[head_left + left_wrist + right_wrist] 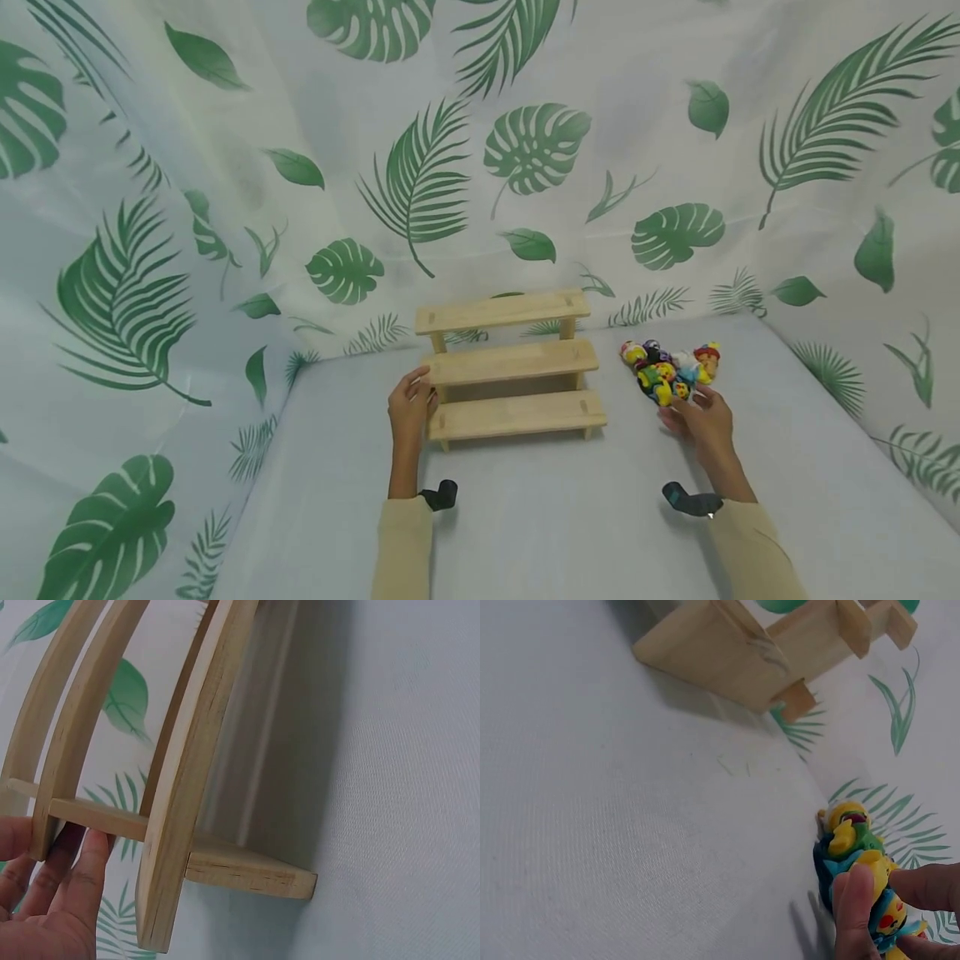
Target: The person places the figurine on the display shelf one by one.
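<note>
**Hands at the wooden steps and the toy pile**

The wooden steps [512, 365] stand on the bench [525, 517], near its back edge. The left hand [409, 408] rests against the steps' left end, fingers [71, 874] straight along the side rail, gripping nothing. Right of the steps lies a pile of small colourful toys [670, 368]. The right hand [701, 419] pinches one toy [870, 896] at the pile's near edge.

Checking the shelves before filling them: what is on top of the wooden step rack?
All three steps of the rack look bare. The toys lie on the cloth beside it. The space under the steps is hidden.
</note>
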Demonstrator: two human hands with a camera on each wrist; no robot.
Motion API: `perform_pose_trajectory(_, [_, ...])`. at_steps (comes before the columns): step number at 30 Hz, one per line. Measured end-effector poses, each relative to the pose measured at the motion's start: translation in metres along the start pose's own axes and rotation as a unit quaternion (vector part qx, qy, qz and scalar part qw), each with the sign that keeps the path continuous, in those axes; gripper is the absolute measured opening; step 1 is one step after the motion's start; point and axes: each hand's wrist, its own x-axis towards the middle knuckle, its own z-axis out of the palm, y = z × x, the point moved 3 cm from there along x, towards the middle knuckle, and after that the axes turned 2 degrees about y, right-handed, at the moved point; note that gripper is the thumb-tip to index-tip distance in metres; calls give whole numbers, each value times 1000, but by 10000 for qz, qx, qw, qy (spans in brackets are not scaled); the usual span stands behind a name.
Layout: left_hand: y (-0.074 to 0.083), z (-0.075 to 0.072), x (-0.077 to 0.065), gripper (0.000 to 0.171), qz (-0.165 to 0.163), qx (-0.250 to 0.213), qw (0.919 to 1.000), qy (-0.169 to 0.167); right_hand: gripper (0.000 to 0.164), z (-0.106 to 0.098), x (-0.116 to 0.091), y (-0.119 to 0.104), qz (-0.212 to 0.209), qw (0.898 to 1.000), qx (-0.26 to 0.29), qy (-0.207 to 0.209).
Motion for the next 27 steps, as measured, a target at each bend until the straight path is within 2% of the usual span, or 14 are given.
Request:
perform_pose_trajectory(6, [3,0,1,25,35,-22,10000,6,73,6,9,3,-226,9994,-271,-2])
perform_pose_trajectory(17, [2,0,2,26,-12,-173,9998,26,74,6,10,2,-518,9961,-637,-335])
perform_pose_trajectory(23, [1,1,2,27,-71,-165,9998,17,81,7,15,3,-752,9921,-909,-438])
perform_pose_trajectory(27, [0,1,1,26,-114,-176,9998,40,87,8,18,5,-933,9874,-1244,-305])
